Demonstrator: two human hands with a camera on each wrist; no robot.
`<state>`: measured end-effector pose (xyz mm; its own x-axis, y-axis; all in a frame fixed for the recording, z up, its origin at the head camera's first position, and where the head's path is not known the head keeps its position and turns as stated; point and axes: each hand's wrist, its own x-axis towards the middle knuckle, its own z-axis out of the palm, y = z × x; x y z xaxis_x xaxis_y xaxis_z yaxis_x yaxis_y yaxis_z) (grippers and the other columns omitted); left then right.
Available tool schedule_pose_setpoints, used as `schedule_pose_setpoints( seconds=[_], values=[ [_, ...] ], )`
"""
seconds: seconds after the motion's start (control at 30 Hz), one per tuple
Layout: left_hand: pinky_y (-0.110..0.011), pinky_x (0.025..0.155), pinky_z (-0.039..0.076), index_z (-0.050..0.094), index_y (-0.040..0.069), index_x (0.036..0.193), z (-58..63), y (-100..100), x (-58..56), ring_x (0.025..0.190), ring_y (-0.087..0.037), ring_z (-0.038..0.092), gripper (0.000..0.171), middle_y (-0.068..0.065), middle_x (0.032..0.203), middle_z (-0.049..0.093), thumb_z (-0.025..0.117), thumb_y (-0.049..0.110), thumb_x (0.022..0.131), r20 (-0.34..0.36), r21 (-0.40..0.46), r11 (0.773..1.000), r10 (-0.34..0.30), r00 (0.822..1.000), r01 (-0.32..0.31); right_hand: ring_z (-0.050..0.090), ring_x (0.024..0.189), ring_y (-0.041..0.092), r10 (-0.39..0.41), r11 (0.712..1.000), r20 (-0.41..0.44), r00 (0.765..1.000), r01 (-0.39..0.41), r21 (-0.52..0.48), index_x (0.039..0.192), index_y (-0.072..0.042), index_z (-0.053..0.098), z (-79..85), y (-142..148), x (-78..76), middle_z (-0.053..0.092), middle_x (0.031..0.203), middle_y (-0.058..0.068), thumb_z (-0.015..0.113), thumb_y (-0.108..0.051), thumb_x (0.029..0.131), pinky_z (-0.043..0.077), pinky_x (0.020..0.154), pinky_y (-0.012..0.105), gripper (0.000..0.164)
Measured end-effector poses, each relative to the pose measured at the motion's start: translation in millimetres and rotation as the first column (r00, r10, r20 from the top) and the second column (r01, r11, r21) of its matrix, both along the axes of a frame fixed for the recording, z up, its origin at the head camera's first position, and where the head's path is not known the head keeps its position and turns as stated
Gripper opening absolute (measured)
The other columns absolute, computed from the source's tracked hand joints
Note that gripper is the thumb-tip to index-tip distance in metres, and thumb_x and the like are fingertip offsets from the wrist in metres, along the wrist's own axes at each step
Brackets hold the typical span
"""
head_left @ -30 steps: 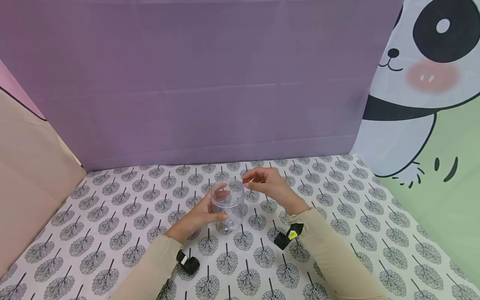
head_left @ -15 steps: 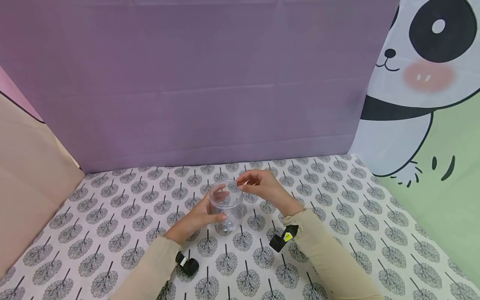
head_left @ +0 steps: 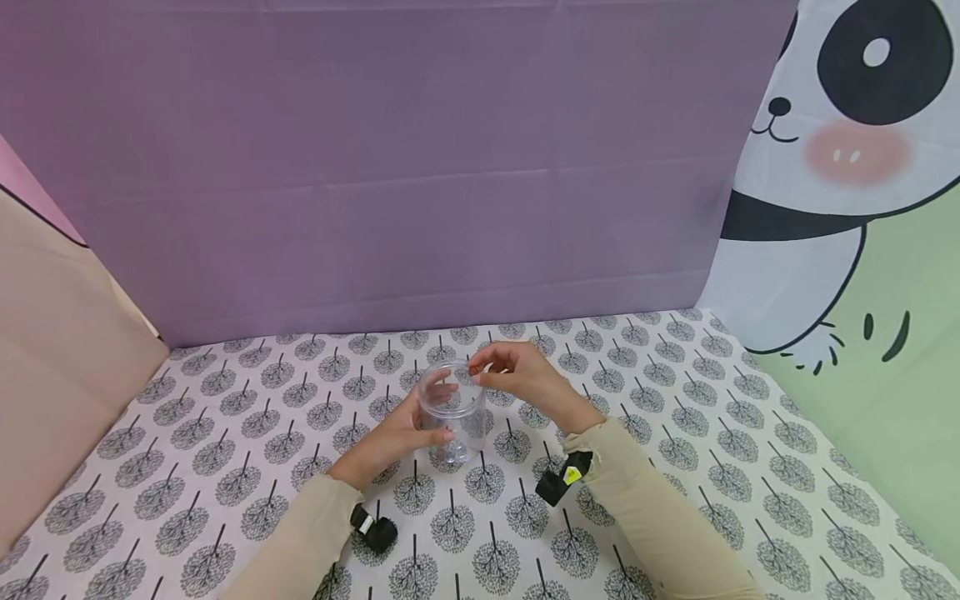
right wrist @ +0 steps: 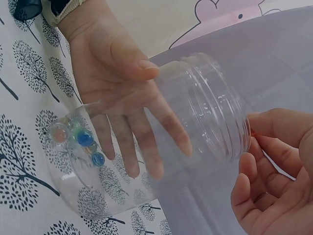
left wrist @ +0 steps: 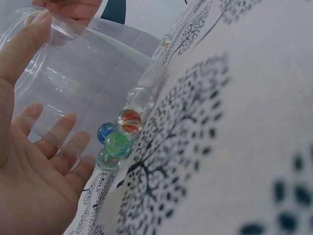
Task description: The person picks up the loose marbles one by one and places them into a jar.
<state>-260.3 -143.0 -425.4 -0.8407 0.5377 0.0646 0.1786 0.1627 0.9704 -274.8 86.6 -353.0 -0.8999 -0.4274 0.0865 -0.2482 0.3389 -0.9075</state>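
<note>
A clear plastic jar [head_left: 467, 421] stands upright and lidless on the tablecloth, with several glass marbles on its floor. Through its wall in the left wrist view I make out an orange-swirled marble [left wrist: 129, 122], a green one [left wrist: 117, 144] and a blue one [left wrist: 105, 131]. My left hand [head_left: 396, 429] grips the jar from the left, thumb on the near side, fingers behind. At the right side of the jar's rim, my right hand [head_left: 521, 375] pinches a small orange-red marble [head_left: 475, 372] between thumb and index finger. Fingertips cover most of it.
Beyond the jar, a clear marble [left wrist: 167, 40] with a yellow streak lies on the cloth. The white tablecloth [head_left: 645, 533] carries a tree print. A purple curtain [head_left: 420, 167] rises behind the table, and a panda-printed wall hanging [head_left: 855, 275] stands at the right.
My right hand has come leftward from beside the jar to its rim, still pinching the small marble. The left hand keeps its grip and the jar stays in place.
</note>
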Motion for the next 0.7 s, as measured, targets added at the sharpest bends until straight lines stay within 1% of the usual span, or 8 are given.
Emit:
schedule_pose_setpoints(
  seconds=[0.1, 0.27, 0.5, 0.6, 0.7],
  values=[
    [-0.058, 0.11, 0.029, 0.014, 0.026, 0.15, -0.1, -0.3, 0.6, 0.136, -0.038, 0.034, 0.089, -0.009, 0.153, 0.029, 0.071, 0.015, 0.082, 0.004, 0.005, 1.0, 0.002, 1.0, -0.002, 0.058, 0.084, 0.014, 0.003, 1.0, 0.0, 1.0, -0.003, -0.006, 0.107, -0.011, 0.067, -0.1, -0.2, 0.6, 0.067, 0.102, 0.003, 0.067, -0.013, 0.085, 0.048, 0.07, 0.025, 0.022],
    [-0.059, 0.111, 0.027, 0.013, 0.025, 0.15, 0.9, -0.6, 1.9, 0.137, -0.038, 0.032, 0.09, -0.008, 0.153, 0.029, 0.071, 0.016, 0.082, 0.007, 0.004, 1.0, 0.004, 1.0, -0.004, 0.058, 0.084, 0.016, 0.006, 1.0, -0.004, 1.0, -0.006, -0.002, 0.106, -0.012, 0.067, -0.5, -0.4, 1.2, 0.066, 0.102, 0.006, 0.068, -0.014, 0.085, 0.048, 0.069, 0.025, 0.021],
    [-0.06, 0.11, 0.027, 0.013, 0.025, 0.15, 2.7, 0.1, 2.6, 0.136, -0.038, 0.033, 0.088, -0.008, 0.154, 0.028, 0.069, 0.011, 0.084, 0.013, -0.002, 1.0, 0.002, 1.0, -0.002, 0.058, 0.085, 0.016, -0.001, 1.0, -0.001, 1.0, 0.001, 0.006, 0.105, -0.014, 0.066, -2.7, 0.3, 0.4, 0.065, 0.101, 0.005, 0.067, -0.015, 0.086, 0.049, 0.071, 0.028, 0.019],
    [-0.06, 0.11, 0.027, 0.013, 0.025, 0.151, 2.0, -0.3, 2.0, 0.137, -0.038, 0.033, 0.089, -0.009, 0.154, 0.028, 0.07, 0.014, 0.083, 0.006, 0.003, 1.0, -0.003, 1.0, 0.003, 0.058, 0.084, 0.016, 0.001, 1.0, -0.002, 1.0, -0.001, -0.003, 0.105, -0.013, 0.067, -3.1, 0.4, -0.3, 0.065, 0.101, 0.007, 0.067, -0.015, 0.086, 0.049, 0.072, 0.031, 0.019],
    [-0.06, 0.11, 0.028, 0.013, 0.024, 0.151, 0.9, -0.5, 1.6, 0.136, -0.039, 0.033, 0.09, -0.01, 0.154, 0.027, 0.071, 0.017, 0.083, 0.003, 0.01, 1.0, -0.009, 1.0, 0.009, 0.057, 0.084, 0.016, 0.0, 1.0, -0.001, 1.0, 0.0, -0.017, 0.106, -0.012, 0.067, -3.8, 0.8, -0.2, 0.065, 0.101, 0.007, 0.067, -0.015, 0.086, 0.048, 0.071, 0.029, 0.02]
  ],
)
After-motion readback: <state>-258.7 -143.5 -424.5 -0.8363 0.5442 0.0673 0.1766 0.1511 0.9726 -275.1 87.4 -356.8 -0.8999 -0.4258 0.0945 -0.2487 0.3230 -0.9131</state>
